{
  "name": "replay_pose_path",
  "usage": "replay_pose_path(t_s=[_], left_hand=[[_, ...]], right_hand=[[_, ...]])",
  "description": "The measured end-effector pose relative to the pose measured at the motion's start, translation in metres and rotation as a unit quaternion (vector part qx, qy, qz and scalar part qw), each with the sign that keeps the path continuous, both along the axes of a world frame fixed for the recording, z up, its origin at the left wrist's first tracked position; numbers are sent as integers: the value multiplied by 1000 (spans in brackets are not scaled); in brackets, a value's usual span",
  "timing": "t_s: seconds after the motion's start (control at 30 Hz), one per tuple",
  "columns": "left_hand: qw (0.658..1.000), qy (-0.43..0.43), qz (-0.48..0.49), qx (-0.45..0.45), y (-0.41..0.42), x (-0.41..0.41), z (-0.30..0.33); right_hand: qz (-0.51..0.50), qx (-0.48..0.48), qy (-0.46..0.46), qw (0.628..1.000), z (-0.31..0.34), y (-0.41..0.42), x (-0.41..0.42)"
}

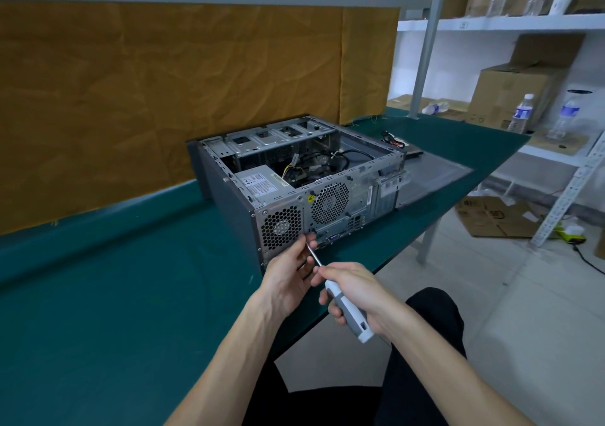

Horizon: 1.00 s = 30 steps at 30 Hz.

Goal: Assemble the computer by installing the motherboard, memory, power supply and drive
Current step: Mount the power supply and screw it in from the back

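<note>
An open grey computer case (294, 176) lies on its side on the green table (114, 294), its rear panel facing me. The power supply (262, 185) sits inside at the rear left, with cables behind it. My right hand (353, 291) grips the white and grey handle of a screwdriver (348, 312). Its shaft points up to the lower rear panel, beside the power supply's vent grille. My left hand (291, 275) pinches the shaft near its tip, against the panel. The tip itself is hidden by my fingers.
The case's side panel (435, 176) lies flat on the table to the right of the case, with a drive and cables (397, 145) behind it. White shelves (540, 23) at the right hold cardboard boxes and water bottles. A brown sheet (163, 82) hangs behind the table.
</note>
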<state>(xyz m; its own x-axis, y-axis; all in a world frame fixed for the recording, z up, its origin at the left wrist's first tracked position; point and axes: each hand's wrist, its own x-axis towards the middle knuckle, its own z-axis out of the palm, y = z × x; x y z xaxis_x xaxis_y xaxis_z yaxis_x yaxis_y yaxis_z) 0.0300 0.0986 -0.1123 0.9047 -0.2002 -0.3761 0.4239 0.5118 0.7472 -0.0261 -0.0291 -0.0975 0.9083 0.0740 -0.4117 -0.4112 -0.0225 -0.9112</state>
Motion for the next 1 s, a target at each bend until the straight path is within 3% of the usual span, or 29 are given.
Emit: replay_pose_path(t_s=[0.2,0.37,0.57,0.8,1.0], left_hand=[[999,-16,-6,35,-2,-5,0],[996,1,44,73,-7,0,5],[999,-21,-40,10,7,-5,3],[996,-3,61,68,-7,-9,7],[999,-17,-12,26,-5,-13,11]], right_hand=[[-6,43,43,998,6,-1,-4],[-2,-76,-13,997,4,-7,-16],[32,-13,6,999,16,-10,-14],[-9,-59,-36,998,11,-7,-22],[0,-26,0,1000,14,-11,-24]])
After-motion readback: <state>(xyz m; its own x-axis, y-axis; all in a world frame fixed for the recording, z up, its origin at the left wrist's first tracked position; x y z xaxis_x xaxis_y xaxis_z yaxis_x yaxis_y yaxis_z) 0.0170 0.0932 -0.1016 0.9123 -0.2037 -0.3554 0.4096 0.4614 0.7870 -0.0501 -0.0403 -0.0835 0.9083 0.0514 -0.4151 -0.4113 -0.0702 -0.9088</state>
